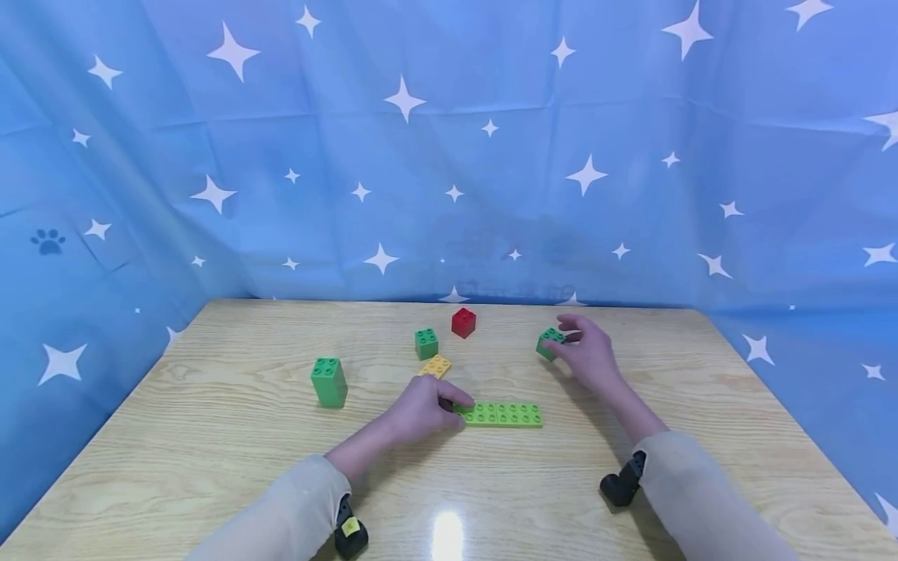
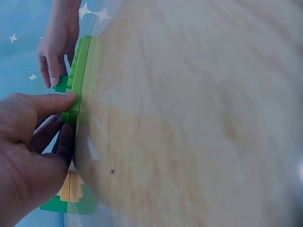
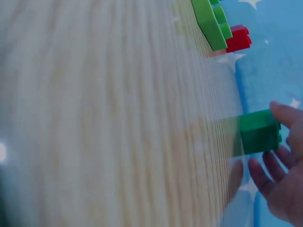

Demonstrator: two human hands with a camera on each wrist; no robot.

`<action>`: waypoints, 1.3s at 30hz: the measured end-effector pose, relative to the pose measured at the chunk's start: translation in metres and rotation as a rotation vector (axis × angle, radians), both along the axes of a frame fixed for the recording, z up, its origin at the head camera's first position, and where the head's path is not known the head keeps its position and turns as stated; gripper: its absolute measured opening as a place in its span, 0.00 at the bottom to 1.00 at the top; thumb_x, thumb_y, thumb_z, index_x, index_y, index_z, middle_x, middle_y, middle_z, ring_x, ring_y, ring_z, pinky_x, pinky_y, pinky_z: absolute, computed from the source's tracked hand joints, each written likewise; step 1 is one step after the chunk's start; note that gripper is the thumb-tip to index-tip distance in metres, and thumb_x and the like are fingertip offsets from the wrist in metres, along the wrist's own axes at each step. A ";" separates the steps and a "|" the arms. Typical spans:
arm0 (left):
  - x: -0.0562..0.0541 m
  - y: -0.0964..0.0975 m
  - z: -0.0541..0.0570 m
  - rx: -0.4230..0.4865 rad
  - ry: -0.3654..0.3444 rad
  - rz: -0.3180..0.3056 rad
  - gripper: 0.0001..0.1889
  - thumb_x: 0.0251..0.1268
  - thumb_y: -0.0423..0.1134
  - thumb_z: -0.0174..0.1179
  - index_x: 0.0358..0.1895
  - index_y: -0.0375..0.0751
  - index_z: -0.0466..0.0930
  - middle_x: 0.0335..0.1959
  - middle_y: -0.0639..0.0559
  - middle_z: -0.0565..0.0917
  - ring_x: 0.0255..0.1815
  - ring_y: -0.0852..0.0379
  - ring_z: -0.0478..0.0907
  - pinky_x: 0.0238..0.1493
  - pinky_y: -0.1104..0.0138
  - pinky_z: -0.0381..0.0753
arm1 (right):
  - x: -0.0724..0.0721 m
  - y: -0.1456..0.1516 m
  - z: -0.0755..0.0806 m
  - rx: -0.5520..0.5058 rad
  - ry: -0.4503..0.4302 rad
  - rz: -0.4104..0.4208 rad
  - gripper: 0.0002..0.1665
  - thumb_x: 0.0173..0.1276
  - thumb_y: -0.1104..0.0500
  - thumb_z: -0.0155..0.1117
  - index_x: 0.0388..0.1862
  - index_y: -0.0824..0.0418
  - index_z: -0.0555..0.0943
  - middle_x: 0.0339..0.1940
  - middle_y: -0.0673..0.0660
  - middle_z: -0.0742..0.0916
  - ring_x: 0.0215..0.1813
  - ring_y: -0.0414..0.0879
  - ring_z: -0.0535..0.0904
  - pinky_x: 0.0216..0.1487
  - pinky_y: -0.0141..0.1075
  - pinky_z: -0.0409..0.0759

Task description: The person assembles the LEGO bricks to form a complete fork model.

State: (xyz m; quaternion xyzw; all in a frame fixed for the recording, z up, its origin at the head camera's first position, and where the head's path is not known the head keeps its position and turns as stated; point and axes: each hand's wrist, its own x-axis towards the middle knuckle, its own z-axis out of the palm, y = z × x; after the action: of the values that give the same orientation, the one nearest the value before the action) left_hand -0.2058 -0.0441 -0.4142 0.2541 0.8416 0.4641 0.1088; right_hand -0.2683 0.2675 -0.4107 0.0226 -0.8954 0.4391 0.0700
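Observation:
My left hand [image 1: 421,411] pinches the left end of a lime green building plate [image 1: 519,415] between thumb and fingers. That studded strip has a seam across its middle and lies low over the table; its held end is partly hidden by the hand. To the right and farther back, my right hand [image 1: 588,354] is at a dark green brick [image 1: 549,343]. In the right wrist view the thumb touches one edge of this brick [image 3: 259,132], and fingertips meet the opposite edge. The brick stands on the tabletop.
Beyond my left hand lie a yellow brick [image 1: 436,365], a green brick [image 1: 426,344] and a red brick [image 1: 464,322]. A tall green block [image 1: 330,382] stands farther left. The wooden table [image 1: 210,452] ends at a blue star-patterned curtain [image 1: 435,156].

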 end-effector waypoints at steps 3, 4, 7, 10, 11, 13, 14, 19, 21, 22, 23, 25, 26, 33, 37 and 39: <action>0.001 0.000 -0.001 -0.001 -0.001 0.005 0.14 0.57 0.25 0.71 0.47 0.37 0.91 0.43 0.51 0.90 0.36 0.64 0.80 0.40 0.71 0.81 | -0.001 -0.001 -0.001 0.041 -0.020 0.003 0.36 0.71 0.56 0.70 0.72 0.70 0.71 0.64 0.70 0.79 0.62 0.63 0.76 0.60 0.55 0.77; 0.001 0.000 -0.001 -0.001 -0.005 0.007 0.14 0.57 0.25 0.71 0.47 0.37 0.91 0.43 0.51 0.90 0.36 0.63 0.80 0.39 0.71 0.81 | -0.002 -0.001 -0.001 0.054 -0.023 0.004 0.35 0.72 0.56 0.70 0.71 0.70 0.72 0.63 0.70 0.80 0.61 0.63 0.77 0.59 0.54 0.78; 0.001 0.000 -0.002 0.003 -0.011 0.010 0.14 0.56 0.24 0.72 0.46 0.37 0.91 0.43 0.51 0.90 0.36 0.63 0.79 0.39 0.71 0.80 | -0.001 -0.001 -0.002 0.086 -0.027 0.015 0.31 0.73 0.56 0.68 0.68 0.71 0.75 0.59 0.69 0.82 0.59 0.62 0.78 0.56 0.52 0.79; 0.001 0.000 -0.003 0.008 -0.018 0.011 0.14 0.56 0.25 0.72 0.46 0.37 0.91 0.43 0.51 0.90 0.36 0.63 0.80 0.38 0.71 0.80 | 0.001 -0.001 -0.001 0.095 -0.018 0.040 0.29 0.73 0.56 0.68 0.67 0.70 0.77 0.55 0.68 0.84 0.57 0.61 0.79 0.53 0.51 0.80; 0.000 0.000 -0.003 0.009 -0.018 0.010 0.14 0.56 0.25 0.72 0.46 0.37 0.91 0.43 0.51 0.90 0.36 0.63 0.80 0.38 0.71 0.80 | 0.003 -0.001 0.000 0.092 -0.017 0.052 0.28 0.73 0.57 0.68 0.67 0.70 0.77 0.55 0.68 0.84 0.57 0.61 0.79 0.53 0.51 0.80; 0.000 0.000 -0.002 0.009 -0.019 0.009 0.14 0.56 0.25 0.72 0.46 0.37 0.91 0.43 0.51 0.90 0.36 0.63 0.80 0.38 0.71 0.80 | 0.007 0.000 0.001 0.084 -0.015 0.081 0.28 0.73 0.57 0.69 0.66 0.70 0.77 0.55 0.68 0.85 0.58 0.61 0.79 0.54 0.52 0.81; 0.000 0.000 -0.002 0.009 -0.018 0.008 0.14 0.56 0.24 0.72 0.47 0.37 0.91 0.43 0.51 0.90 0.36 0.63 0.79 0.37 0.70 0.80 | 0.010 0.001 0.002 0.077 -0.019 0.096 0.28 0.73 0.57 0.69 0.67 0.69 0.77 0.56 0.67 0.85 0.59 0.62 0.80 0.55 0.52 0.81; 0.000 0.000 -0.001 0.001 -0.010 0.007 0.14 0.57 0.25 0.71 0.47 0.38 0.91 0.44 0.52 0.90 0.37 0.63 0.80 0.38 0.70 0.80 | 0.029 0.004 0.009 0.033 -0.049 0.173 0.29 0.73 0.57 0.69 0.67 0.69 0.77 0.60 0.68 0.83 0.61 0.63 0.80 0.56 0.50 0.83; -0.001 0.000 -0.001 0.002 -0.007 0.006 0.14 0.57 0.25 0.72 0.47 0.38 0.91 0.44 0.52 0.90 0.37 0.63 0.80 0.38 0.70 0.80 | 0.036 0.004 0.011 0.013 -0.056 0.199 0.28 0.73 0.57 0.69 0.67 0.69 0.77 0.60 0.68 0.83 0.61 0.63 0.80 0.56 0.47 0.84; -0.001 0.000 -0.002 0.004 -0.006 0.005 0.14 0.57 0.25 0.72 0.47 0.38 0.91 0.44 0.51 0.90 0.37 0.63 0.80 0.38 0.70 0.80 | 0.040 0.004 0.012 0.004 -0.057 0.211 0.28 0.73 0.57 0.69 0.67 0.69 0.77 0.60 0.68 0.83 0.61 0.63 0.80 0.55 0.45 0.84; -0.001 0.000 -0.002 0.005 -0.005 0.005 0.14 0.57 0.25 0.72 0.47 0.38 0.91 0.44 0.51 0.90 0.38 0.63 0.80 0.38 0.70 0.80 | 0.043 0.004 0.013 -0.007 -0.056 0.224 0.28 0.73 0.58 0.69 0.67 0.69 0.77 0.60 0.68 0.83 0.61 0.63 0.80 0.55 0.43 0.84; -0.001 0.000 -0.002 0.005 -0.005 0.004 0.14 0.57 0.25 0.72 0.47 0.38 0.91 0.44 0.51 0.90 0.37 0.63 0.80 0.38 0.70 0.80 | 0.050 0.003 0.014 -0.022 -0.048 0.240 0.27 0.72 0.58 0.70 0.66 0.69 0.78 0.59 0.67 0.83 0.61 0.62 0.80 0.54 0.40 0.84; -0.001 0.000 -0.002 0.006 -0.005 0.003 0.14 0.57 0.25 0.72 0.47 0.38 0.91 0.44 0.51 0.90 0.37 0.63 0.80 0.38 0.70 0.80 | 0.053 0.002 0.014 -0.031 -0.045 0.247 0.27 0.72 0.58 0.70 0.66 0.68 0.78 0.59 0.66 0.84 0.61 0.62 0.80 0.54 0.39 0.84; -0.001 0.000 -0.003 0.002 -0.009 0.008 0.14 0.57 0.26 0.72 0.47 0.38 0.91 0.44 0.52 0.90 0.37 0.63 0.80 0.38 0.70 0.80 | 0.069 -0.001 0.014 -0.090 -0.028 0.288 0.25 0.70 0.61 0.71 0.63 0.69 0.80 0.58 0.65 0.84 0.60 0.63 0.80 0.54 0.36 0.84; -0.001 0.000 -0.003 0.003 -0.012 0.011 0.14 0.57 0.26 0.72 0.47 0.38 0.91 0.45 0.52 0.90 0.37 0.63 0.80 0.39 0.70 0.80 | 0.076 -0.001 0.013 -0.110 -0.032 0.314 0.24 0.70 0.62 0.72 0.62 0.69 0.80 0.59 0.66 0.83 0.59 0.63 0.82 0.54 0.36 0.84; -0.002 0.000 -0.003 0.005 -0.013 0.010 0.14 0.57 0.26 0.72 0.47 0.39 0.91 0.45 0.52 0.90 0.37 0.62 0.80 0.38 0.70 0.80 | 0.078 -0.001 0.013 -0.119 -0.034 0.330 0.24 0.70 0.63 0.71 0.62 0.70 0.80 0.59 0.67 0.83 0.58 0.62 0.83 0.54 0.35 0.84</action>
State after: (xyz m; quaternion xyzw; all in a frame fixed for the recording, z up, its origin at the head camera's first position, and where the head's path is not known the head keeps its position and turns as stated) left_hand -0.2074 -0.0444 -0.4173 0.2470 0.8410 0.4682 0.1116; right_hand -0.1898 0.2667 -0.3982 0.1577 -0.8530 0.4973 -0.0168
